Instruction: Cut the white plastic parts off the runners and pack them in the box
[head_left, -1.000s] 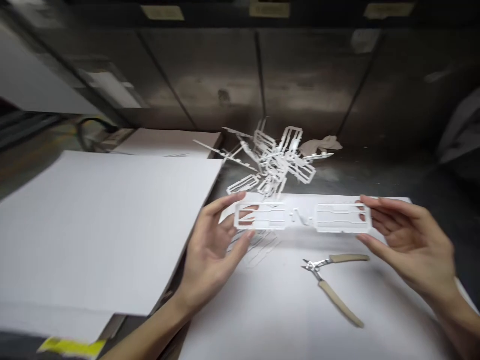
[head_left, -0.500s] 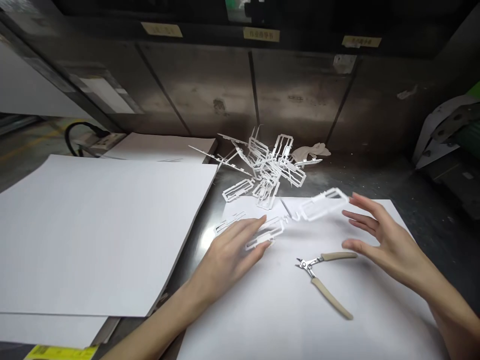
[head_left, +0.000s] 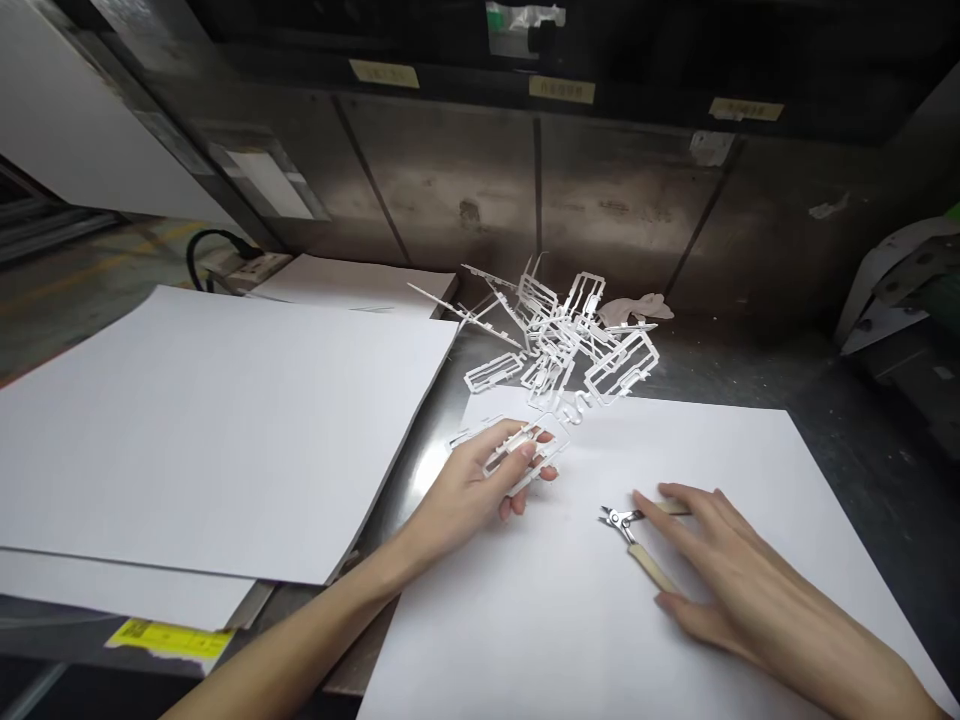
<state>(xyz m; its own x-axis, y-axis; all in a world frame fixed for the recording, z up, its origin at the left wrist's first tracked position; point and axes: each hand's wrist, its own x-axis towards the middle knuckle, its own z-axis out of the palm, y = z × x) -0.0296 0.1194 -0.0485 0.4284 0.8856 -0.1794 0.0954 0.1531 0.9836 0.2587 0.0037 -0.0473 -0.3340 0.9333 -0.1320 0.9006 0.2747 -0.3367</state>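
Note:
My left hand (head_left: 480, 475) pinches a white plastic frame (head_left: 544, 450) between thumb and fingers. A thin curved link (head_left: 574, 407) joins it to a second white frame (head_left: 622, 368), which sticks out up and to the right. My right hand (head_left: 712, 560) is spread over the handles of a pair of side cutters (head_left: 621, 520), fingers at the upper handle and thumb by the end of the lower one. The cutters lie with jaws and handles apart on a white sheet (head_left: 570, 620). Whether the fingertips touch the handles I cannot tell.
Behind the left hand lies a tangled heap of white plastic frames (head_left: 551, 330), with a crumpled pale cloth (head_left: 637, 308) beside it. Large white sheets (head_left: 225, 430) are stacked at left. A metal wall (head_left: 465, 200) closes off the back; a power strip (head_left: 255, 270) sits at back left.
My right hand has moved from the frame's right end down to the cutters' handles. My left hand has turned the joined frames, so the far one points more upward. The view has shifted slightly.

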